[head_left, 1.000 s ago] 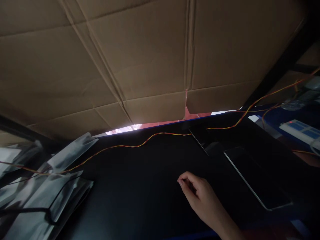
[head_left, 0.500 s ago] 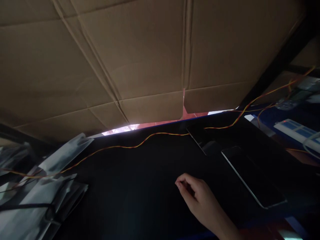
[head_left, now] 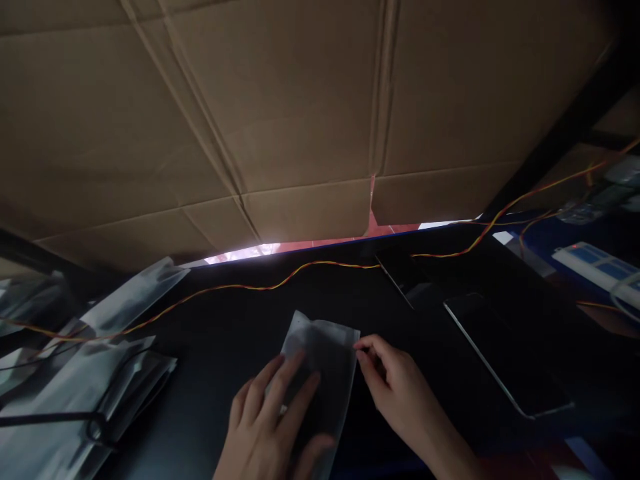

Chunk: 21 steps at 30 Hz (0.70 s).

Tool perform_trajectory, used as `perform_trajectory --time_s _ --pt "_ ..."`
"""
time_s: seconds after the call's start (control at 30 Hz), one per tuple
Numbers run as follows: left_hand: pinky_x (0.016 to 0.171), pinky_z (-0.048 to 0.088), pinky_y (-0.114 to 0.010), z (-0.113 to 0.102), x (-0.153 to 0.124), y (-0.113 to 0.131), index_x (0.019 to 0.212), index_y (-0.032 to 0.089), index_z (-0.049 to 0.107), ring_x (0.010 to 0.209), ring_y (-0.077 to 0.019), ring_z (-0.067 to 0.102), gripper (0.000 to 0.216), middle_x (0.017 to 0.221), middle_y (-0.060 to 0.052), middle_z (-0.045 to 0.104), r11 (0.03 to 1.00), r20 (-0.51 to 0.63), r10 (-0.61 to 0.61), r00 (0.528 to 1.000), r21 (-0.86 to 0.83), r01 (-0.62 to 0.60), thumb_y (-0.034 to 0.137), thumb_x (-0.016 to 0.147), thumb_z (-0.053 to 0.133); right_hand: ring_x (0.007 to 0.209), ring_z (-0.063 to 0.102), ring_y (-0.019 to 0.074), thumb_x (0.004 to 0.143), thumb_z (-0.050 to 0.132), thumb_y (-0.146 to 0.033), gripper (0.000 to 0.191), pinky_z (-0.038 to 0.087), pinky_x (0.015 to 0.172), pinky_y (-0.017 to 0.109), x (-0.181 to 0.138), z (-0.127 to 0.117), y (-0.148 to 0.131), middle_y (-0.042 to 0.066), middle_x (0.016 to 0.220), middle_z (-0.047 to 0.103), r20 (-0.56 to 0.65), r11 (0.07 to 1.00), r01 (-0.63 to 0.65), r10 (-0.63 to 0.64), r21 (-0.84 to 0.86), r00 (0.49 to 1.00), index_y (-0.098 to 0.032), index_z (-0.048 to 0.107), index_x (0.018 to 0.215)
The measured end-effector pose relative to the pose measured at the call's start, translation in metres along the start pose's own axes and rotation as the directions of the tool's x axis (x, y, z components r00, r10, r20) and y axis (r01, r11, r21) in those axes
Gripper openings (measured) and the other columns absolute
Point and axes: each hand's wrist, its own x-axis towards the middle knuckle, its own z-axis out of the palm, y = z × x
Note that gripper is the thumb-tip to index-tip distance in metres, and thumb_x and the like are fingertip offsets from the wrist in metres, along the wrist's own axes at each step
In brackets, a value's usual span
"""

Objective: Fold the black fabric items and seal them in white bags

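Note:
A translucent silver-grey plastic pouch (head_left: 325,350) lies on the black tabletop (head_left: 230,347) in front of me. My left hand (head_left: 273,427) rests flat on its lower half, fingers stretched out and spread over it. My right hand (head_left: 400,393) is at the pouch's right edge, with thumb and forefinger pinched together at the upper right corner. What the pouch holds cannot be made out in the dim light.
A heap of similar silver pouches (head_left: 85,380) with a black cable lies at the left. A twisted orange-yellow wire (head_left: 260,287) runs along the back. A dark phone (head_left: 505,357) lies at the right, a power strip (head_left: 595,263) beyond. A cardboard sheet (head_left: 300,113) hangs overhead.
My left hand has come into view and laid a silver pouch on the table. My right hand has shifted slightly up to the pouch's right edge.

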Motion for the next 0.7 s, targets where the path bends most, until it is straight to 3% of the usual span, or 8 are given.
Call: perform_trajectory --time_s 0.1,0.17,0.27,0.33,0.43,0.5,0.6,0.7 --pt "0.113 0.054 -0.052 0.009 0.027 0.000 0.168 0.030 0.047 0.157 -0.0384 0.046 0.066 0.176 -0.009 0.045 0.995 -0.002 0.087 0.996 -0.039 -0.087 0.048 0.106 0.062 0.072 0.071 0.0179 0.113 0.049 -0.038 0.020 0.052 0.065 0.029 0.002 -0.004 -0.006 0.001 0.088 0.074 0.000 0.992 -0.012 0.012 -0.123 1.000 -0.027 0.065 0.114" --pt "0.118 0.050 -0.053 0.020 0.033 0.003 0.173 0.028 0.035 0.162 -0.0374 0.039 0.072 0.178 -0.010 0.040 0.998 -0.012 0.040 0.999 -0.039 -0.041 0.043 0.107 0.058 0.077 0.073 0.0181 0.113 0.050 -0.031 0.017 0.053 0.070 0.030 -0.001 -0.008 -0.007 0.000 0.091 0.075 0.046 0.976 0.049 -0.040 -0.213 0.998 -0.027 0.066 0.108" --pt "0.121 0.048 -0.055 0.036 0.032 0.010 0.175 0.026 0.029 0.166 -0.0369 0.034 0.072 0.179 -0.011 0.038 0.999 -0.034 -0.048 0.998 -0.005 0.048 0.038 0.108 0.055 0.085 0.075 0.0170 0.102 0.067 -0.016 0.014 0.055 0.076 0.029 -0.014 -0.015 -0.005 -0.003 0.098 0.075 0.233 0.918 0.240 -0.170 -0.315 0.958 -0.029 0.069 0.100" --pt "0.121 0.048 -0.056 0.042 0.030 0.013 0.175 0.025 0.029 0.167 -0.0372 0.033 0.072 0.180 -0.011 0.036 0.997 -0.027 -0.072 0.997 0.001 0.072 0.037 0.108 0.054 0.094 0.075 0.0176 0.087 0.083 -0.007 0.032 0.057 0.082 0.029 -0.025 -0.017 -0.001 -0.005 0.108 0.074 0.333 0.857 0.377 -0.263 -0.350 0.906 -0.032 0.071 0.102" --pt "0.120 0.049 -0.059 0.041 0.029 0.013 0.175 0.023 0.030 0.167 -0.0383 0.031 0.070 0.180 -0.013 0.035 0.996 -0.018 -0.089 0.996 -0.011 0.088 0.032 0.109 0.053 0.102 0.073 0.0184 0.075 0.093 -0.002 0.048 0.057 0.090 0.028 -0.038 -0.012 0.007 -0.005 0.118 0.073 0.343 0.770 0.508 -0.392 -0.385 0.854 -0.033 0.072 0.105" --pt "0.120 0.050 -0.062 0.035 0.026 0.010 0.174 0.020 0.032 0.168 -0.0395 0.029 0.066 0.179 -0.015 0.036 0.995 -0.036 -0.086 0.996 -0.050 0.084 0.030 0.110 0.049 0.096 0.071 0.0175 0.082 0.090 -0.007 0.034 0.056 0.087 0.030 -0.041 -0.005 0.011 -0.004 0.113 0.073 0.294 0.717 0.567 -0.485 -0.405 0.824 -0.029 0.071 0.098" --pt "0.126 0.045 -0.062 0.024 0.014 0.002 0.166 0.020 0.048 0.165 -0.0371 0.037 0.059 0.171 -0.013 0.052 0.983 -0.093 0.038 0.995 -0.175 -0.054 0.049 0.114 0.045 0.086 0.067 0.0173 0.105 0.069 -0.019 0.010 0.054 0.084 0.034 -0.040 0.005 0.010 -0.002 0.101 0.074 0.186 0.642 0.657 -0.645 -0.394 0.741 -0.025 0.068 0.097" --pt "0.134 0.040 -0.053 0.017 -0.002 0.001 0.147 0.024 0.066 0.154 -0.0272 0.055 0.043 0.145 -0.004 0.076 0.935 -0.160 0.194 0.968 -0.270 -0.232 0.046 0.113 0.055 0.081 0.064 0.0164 0.115 0.044 -0.018 0.026 0.053 0.080 0.033 -0.035 0.009 0.005 0.000 0.093 0.074 0.101 0.605 0.712 -0.733 -0.355 0.673 -0.022 0.066 0.102"
